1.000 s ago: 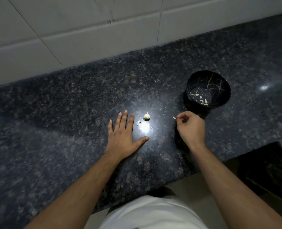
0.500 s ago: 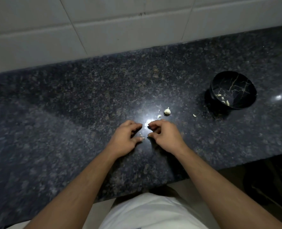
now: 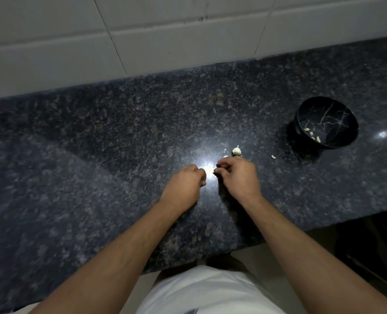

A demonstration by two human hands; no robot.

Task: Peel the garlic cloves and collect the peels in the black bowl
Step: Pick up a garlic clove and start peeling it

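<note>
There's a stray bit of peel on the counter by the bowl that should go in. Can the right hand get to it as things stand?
Probably yes: the stray peel lies in the open between the right hand and the black bowl, nothing between. The fingers are curled, possibly holding something.

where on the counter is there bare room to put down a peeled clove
Bare granite counter left of the left hand, and behind the hands up to the tiled wall. Crowded between the right hand and the black bowl: a garlic clove and a peel scrap lie there.
</note>
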